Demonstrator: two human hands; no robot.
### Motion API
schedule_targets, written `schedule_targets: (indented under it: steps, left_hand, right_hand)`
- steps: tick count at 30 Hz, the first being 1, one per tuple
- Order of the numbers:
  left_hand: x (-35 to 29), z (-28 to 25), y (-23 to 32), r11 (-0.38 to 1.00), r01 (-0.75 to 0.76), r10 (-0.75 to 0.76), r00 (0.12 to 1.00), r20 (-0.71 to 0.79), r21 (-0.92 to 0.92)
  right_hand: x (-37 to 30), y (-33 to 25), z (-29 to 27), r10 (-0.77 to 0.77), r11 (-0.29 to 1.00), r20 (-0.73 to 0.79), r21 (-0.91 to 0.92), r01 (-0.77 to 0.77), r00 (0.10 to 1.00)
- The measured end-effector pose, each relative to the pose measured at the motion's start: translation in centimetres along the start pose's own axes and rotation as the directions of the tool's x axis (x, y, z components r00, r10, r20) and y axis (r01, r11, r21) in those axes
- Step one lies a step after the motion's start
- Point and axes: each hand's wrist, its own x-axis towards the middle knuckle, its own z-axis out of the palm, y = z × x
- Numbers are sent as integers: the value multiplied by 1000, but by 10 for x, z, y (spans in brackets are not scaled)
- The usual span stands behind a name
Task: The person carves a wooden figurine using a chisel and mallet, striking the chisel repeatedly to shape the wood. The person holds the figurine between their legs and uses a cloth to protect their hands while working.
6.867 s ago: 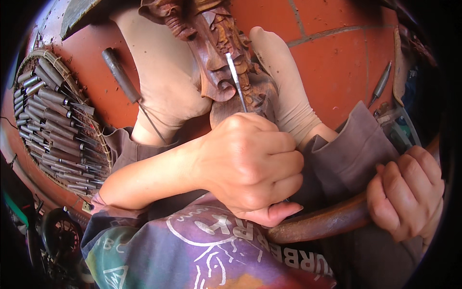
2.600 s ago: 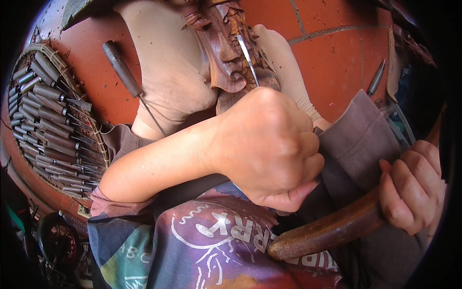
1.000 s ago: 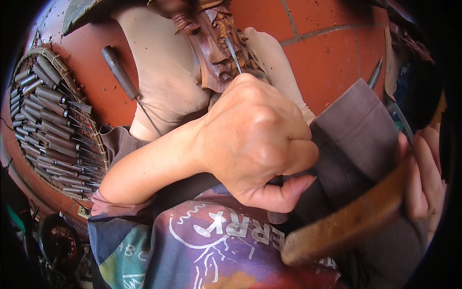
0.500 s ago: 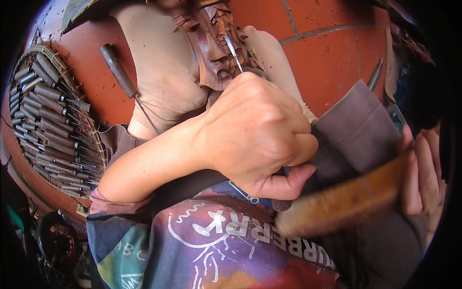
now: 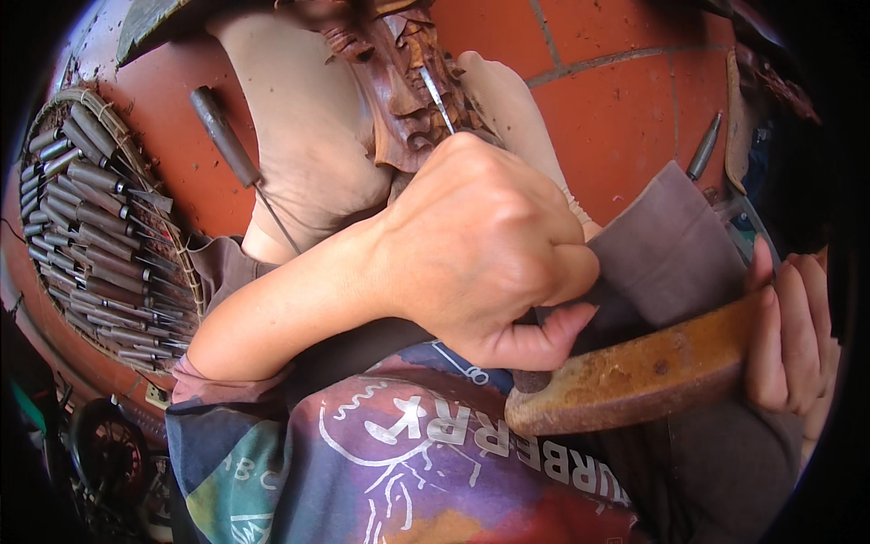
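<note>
1. Carving: the reddish-brown wooden carving (image 5: 394,113) is lying between the left foot (image 5: 304,136) and the right foot (image 5: 521,118), its upper end running out of view.
2. Change: the curved wooden club (image 5: 652,367) is now showing sharply, where half a second ago it was blurring. Its free end is sitting higher than a second ago — right at the chisel's butt. It is apparently meeting the butt, so force is probably passing into the tool; exact contact is not showing clearly.
3. Hands: these are working apart. The left hand (image 5: 494,245) is closing around the chisel's handle; the right hand (image 5: 793,335) is clamping the club's far end.
4. Chisel: the chisel (image 5: 437,102) is pointing away from the body, its tip resting on the carving.
5. Surroundings: the red tiled floor (image 5: 625,127) is carrying scattered wood chips. At left, a woven basket (image 5: 188,249) is holding many chisels.
6. Obstructions: the left fist is hiding most of the handle. A loose chisel (image 5: 225,136) is lying with its shank against the left sock — nearest the working area. A pointed tool (image 5: 704,150) is lying well apart at right.
</note>
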Motion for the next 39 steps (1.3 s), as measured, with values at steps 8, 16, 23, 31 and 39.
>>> schedule_targets:
  steps: [8,16,23,31,39]
  left_hand:
    - [4,-2,1,999,16,-17,1000,-24,-48]
    - [15,-16,5,982,44,-51,998,-33,-184]
    - [18,-21,28,900,-342,377,922,-90,269]
    - [0,7,13,979,-53,36,995,90,196]
    - [2,0,3,989,-145,144,988,-60,-13]
  right_hand:
    - [3,9,8,33,987,-102,157,-17,994]
    - [7,20,16,79,955,-163,296,-28,983]
    - [13,25,28,13,860,-320,487,153,947]
    - [17,10,44,-104,887,-367,386,253,924]
    - [16,14,43,-147,859,-314,429,278,938]
